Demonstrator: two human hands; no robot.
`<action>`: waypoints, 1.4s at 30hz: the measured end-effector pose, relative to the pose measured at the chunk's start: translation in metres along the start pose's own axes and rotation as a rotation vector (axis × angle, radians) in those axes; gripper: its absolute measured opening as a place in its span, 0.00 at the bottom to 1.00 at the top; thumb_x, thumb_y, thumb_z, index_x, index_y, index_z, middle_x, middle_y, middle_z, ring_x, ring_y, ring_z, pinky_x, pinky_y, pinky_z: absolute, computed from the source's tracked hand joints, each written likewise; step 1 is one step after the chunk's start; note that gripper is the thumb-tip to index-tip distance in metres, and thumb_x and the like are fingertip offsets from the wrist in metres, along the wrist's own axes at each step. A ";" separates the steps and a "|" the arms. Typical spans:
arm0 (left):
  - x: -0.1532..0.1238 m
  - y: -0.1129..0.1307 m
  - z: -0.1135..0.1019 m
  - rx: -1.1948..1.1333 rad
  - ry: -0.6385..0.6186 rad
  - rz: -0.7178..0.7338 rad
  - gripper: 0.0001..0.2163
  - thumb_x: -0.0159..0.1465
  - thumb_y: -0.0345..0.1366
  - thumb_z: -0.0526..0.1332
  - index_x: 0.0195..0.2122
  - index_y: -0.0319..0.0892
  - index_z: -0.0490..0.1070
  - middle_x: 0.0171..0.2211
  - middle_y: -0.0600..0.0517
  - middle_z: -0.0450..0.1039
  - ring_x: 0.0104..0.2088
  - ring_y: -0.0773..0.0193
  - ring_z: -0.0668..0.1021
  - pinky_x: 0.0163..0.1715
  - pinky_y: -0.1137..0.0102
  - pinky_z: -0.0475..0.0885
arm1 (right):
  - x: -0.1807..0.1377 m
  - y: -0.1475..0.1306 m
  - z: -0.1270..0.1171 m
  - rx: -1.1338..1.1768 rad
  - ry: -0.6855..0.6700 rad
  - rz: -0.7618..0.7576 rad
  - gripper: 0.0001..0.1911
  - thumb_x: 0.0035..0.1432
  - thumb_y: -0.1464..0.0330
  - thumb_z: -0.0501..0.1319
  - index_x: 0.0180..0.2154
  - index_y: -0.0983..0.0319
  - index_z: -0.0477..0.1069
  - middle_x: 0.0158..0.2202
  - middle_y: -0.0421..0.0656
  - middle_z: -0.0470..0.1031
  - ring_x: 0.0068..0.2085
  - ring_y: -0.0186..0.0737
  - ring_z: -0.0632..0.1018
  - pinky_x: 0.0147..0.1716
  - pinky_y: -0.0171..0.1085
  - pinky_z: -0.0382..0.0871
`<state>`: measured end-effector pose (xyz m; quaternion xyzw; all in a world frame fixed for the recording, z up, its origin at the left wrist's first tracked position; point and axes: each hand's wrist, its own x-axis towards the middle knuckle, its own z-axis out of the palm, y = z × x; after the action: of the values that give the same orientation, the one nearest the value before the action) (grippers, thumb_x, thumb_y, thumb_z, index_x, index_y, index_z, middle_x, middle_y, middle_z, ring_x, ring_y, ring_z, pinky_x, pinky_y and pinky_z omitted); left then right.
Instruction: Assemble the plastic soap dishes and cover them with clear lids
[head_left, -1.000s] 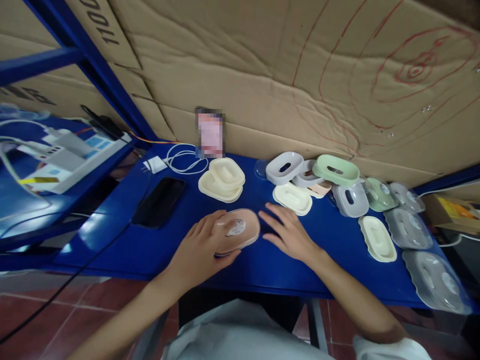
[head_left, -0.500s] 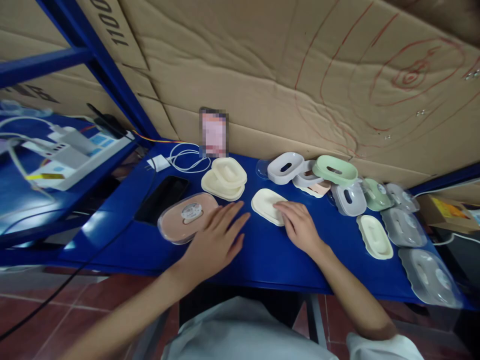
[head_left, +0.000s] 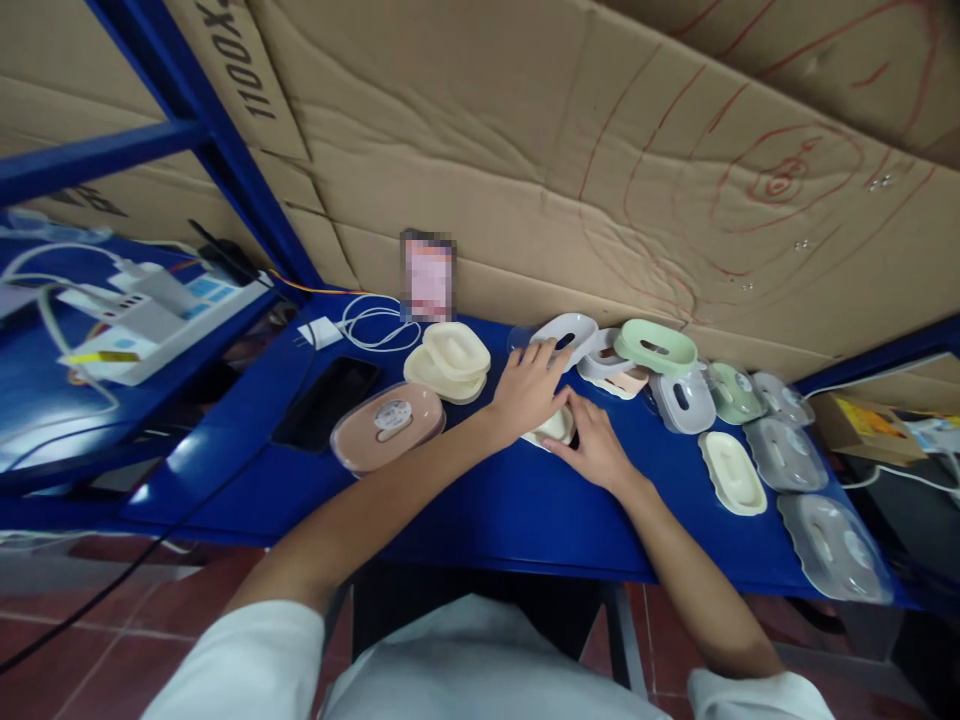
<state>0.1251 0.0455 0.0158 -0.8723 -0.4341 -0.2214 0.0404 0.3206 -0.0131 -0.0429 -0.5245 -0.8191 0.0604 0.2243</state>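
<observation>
My left hand reaches across the table with its fingers spread. Its fingertips lie over the near edge of a pale lilac oval soap dish part with a slot; whether they press on it I cannot tell. Just below, my right hand grips the right end of a cream soap dish part, thumb at the near side and fingers at the far side. The left hand and wrist partly hide this cream piece. A pink soap dish with a round label lies left of my left forearm.
Two cream parts are stacked at the back, near a white charger and a black phone. Lilac and green slotted parts pile up at right, beside another cream part and several clear-covered dishes. Cardboard stands behind.
My left hand has moved right and away from me, from beside the pink dish to the lilac part. My right hand has closed around the cream part's end, and that part has shifted slightly right.
</observation>
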 end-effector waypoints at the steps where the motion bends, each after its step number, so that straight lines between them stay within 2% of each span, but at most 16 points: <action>1: 0.006 0.001 0.003 0.000 -0.002 -0.008 0.21 0.77 0.39 0.59 0.68 0.36 0.64 0.66 0.35 0.69 0.64 0.44 0.74 0.58 0.54 0.70 | 0.000 0.003 0.000 0.012 -0.015 0.020 0.44 0.70 0.43 0.60 0.73 0.64 0.57 0.68 0.62 0.70 0.67 0.65 0.73 0.61 0.63 0.70; 4: 0.008 -0.002 0.013 -0.003 -0.027 -0.001 0.11 0.77 0.32 0.56 0.58 0.36 0.71 0.55 0.40 0.77 0.57 0.48 0.78 0.56 0.56 0.72 | 0.002 0.010 -0.005 0.059 -0.011 0.052 0.39 0.72 0.44 0.58 0.72 0.61 0.59 0.68 0.58 0.70 0.69 0.61 0.72 0.64 0.60 0.69; 8: -0.023 -0.020 0.014 -0.013 -0.063 0.037 0.10 0.74 0.25 0.55 0.52 0.38 0.73 0.49 0.43 0.78 0.51 0.51 0.79 0.51 0.58 0.76 | 0.002 0.006 -0.012 0.050 0.005 0.051 0.28 0.73 0.46 0.58 0.61 0.57 0.70 0.60 0.53 0.77 0.62 0.58 0.78 0.61 0.57 0.72; 11: -0.055 -0.033 -0.003 -0.035 -0.098 0.095 0.14 0.71 0.20 0.54 0.51 0.40 0.73 0.50 0.44 0.78 0.54 0.53 0.79 0.54 0.60 0.77 | 0.001 0.002 -0.017 0.040 0.027 0.085 0.21 0.74 0.47 0.57 0.49 0.57 0.75 0.49 0.49 0.81 0.52 0.53 0.82 0.53 0.52 0.75; 14: -0.078 -0.041 -0.027 -0.060 -0.102 0.198 0.17 0.70 0.18 0.53 0.54 0.41 0.72 0.56 0.44 0.76 0.58 0.54 0.78 0.57 0.62 0.77 | 0.000 0.004 -0.022 0.086 0.162 0.186 0.20 0.76 0.49 0.55 0.43 0.57 0.74 0.42 0.46 0.81 0.43 0.48 0.82 0.46 0.46 0.76; 16: -0.087 -0.042 -0.037 -0.033 -0.112 0.234 0.16 0.71 0.20 0.54 0.55 0.41 0.72 0.56 0.44 0.76 0.58 0.53 0.79 0.56 0.61 0.78 | 0.000 0.007 -0.024 0.106 0.272 0.243 0.21 0.76 0.50 0.53 0.47 0.58 0.74 0.44 0.48 0.81 0.43 0.47 0.82 0.46 0.47 0.77; 18: -0.091 -0.042 -0.038 -0.008 -0.102 0.245 0.14 0.72 0.23 0.56 0.55 0.40 0.72 0.55 0.43 0.77 0.54 0.51 0.81 0.55 0.59 0.79 | 0.000 0.007 -0.025 0.098 0.306 0.197 0.23 0.76 0.49 0.55 0.55 0.59 0.73 0.54 0.52 0.79 0.53 0.51 0.81 0.53 0.51 0.77; 20: -0.093 -0.041 -0.031 -0.021 -0.059 0.237 0.10 0.73 0.29 0.59 0.54 0.39 0.73 0.53 0.41 0.78 0.52 0.49 0.82 0.53 0.57 0.80 | 0.001 0.004 -0.025 0.067 0.202 0.039 0.27 0.74 0.49 0.59 0.64 0.57 0.70 0.66 0.53 0.73 0.65 0.55 0.74 0.63 0.55 0.71; 22: -0.095 -0.040 -0.022 -0.048 -0.005 0.224 0.10 0.73 0.36 0.62 0.52 0.38 0.73 0.53 0.40 0.77 0.52 0.47 0.81 0.52 0.55 0.80 | 0.002 0.000 -0.022 0.024 0.048 -0.117 0.28 0.73 0.50 0.62 0.68 0.53 0.69 0.72 0.50 0.67 0.71 0.56 0.68 0.68 0.58 0.67; 24: -0.096 -0.041 -0.016 -0.057 0.013 0.210 0.10 0.73 0.38 0.64 0.51 0.39 0.73 0.52 0.39 0.77 0.53 0.46 0.81 0.52 0.54 0.80 | 0.003 -0.005 -0.019 -0.021 -0.053 -0.176 0.26 0.72 0.51 0.63 0.67 0.49 0.72 0.73 0.47 0.67 0.72 0.56 0.68 0.69 0.60 0.66; 26: -0.096 -0.043 -0.014 -0.056 -0.011 0.204 0.07 0.73 0.35 0.63 0.49 0.39 0.74 0.52 0.40 0.76 0.53 0.46 0.80 0.53 0.53 0.79 | 0.004 -0.007 -0.015 -0.041 -0.072 -0.180 0.23 0.72 0.53 0.64 0.65 0.48 0.74 0.71 0.45 0.71 0.72 0.57 0.69 0.69 0.62 0.66; 30: -0.096 -0.045 -0.017 -0.109 -0.050 0.183 0.06 0.73 0.32 0.62 0.50 0.40 0.73 0.52 0.42 0.76 0.53 0.49 0.80 0.54 0.56 0.79 | 0.008 -0.002 -0.009 0.055 -0.037 -0.176 0.23 0.71 0.55 0.65 0.64 0.49 0.75 0.69 0.46 0.72 0.73 0.57 0.67 0.69 0.64 0.67; 33: -0.097 -0.041 -0.016 -0.140 -0.064 0.195 0.08 0.73 0.32 0.63 0.52 0.39 0.73 0.53 0.42 0.75 0.53 0.50 0.80 0.54 0.58 0.79 | 0.009 0.006 -0.007 0.160 0.035 -0.159 0.20 0.70 0.54 0.66 0.59 0.52 0.78 0.63 0.48 0.77 0.70 0.56 0.71 0.67 0.63 0.71; 36: -0.097 -0.039 -0.012 -0.141 -0.075 0.205 0.09 0.74 0.32 0.62 0.53 0.39 0.72 0.54 0.42 0.75 0.54 0.50 0.79 0.56 0.57 0.78 | 0.007 0.008 -0.007 0.164 0.058 -0.165 0.18 0.70 0.55 0.67 0.56 0.53 0.80 0.60 0.49 0.79 0.67 0.55 0.73 0.66 0.61 0.73; 40: -0.097 -0.044 -0.010 -0.111 -0.092 0.191 0.06 0.73 0.31 0.62 0.49 0.39 0.73 0.51 0.42 0.75 0.52 0.49 0.80 0.54 0.56 0.78 | 0.002 -0.002 -0.010 0.075 -0.024 -0.231 0.21 0.71 0.54 0.65 0.61 0.53 0.78 0.63 0.49 0.76 0.70 0.55 0.69 0.68 0.60 0.70; 42: -0.097 -0.047 -0.011 -0.124 -0.078 0.154 0.06 0.72 0.33 0.63 0.48 0.39 0.73 0.50 0.42 0.76 0.52 0.49 0.79 0.54 0.55 0.78 | 0.004 -0.006 -0.011 0.087 -0.053 -0.238 0.21 0.74 0.55 0.61 0.62 0.52 0.77 0.64 0.47 0.76 0.70 0.53 0.70 0.69 0.60 0.69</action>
<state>0.0337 -0.0002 -0.0206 -0.9119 -0.3525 -0.2098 -0.0136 0.3192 -0.0132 -0.0298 -0.4115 -0.8779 0.0826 0.2308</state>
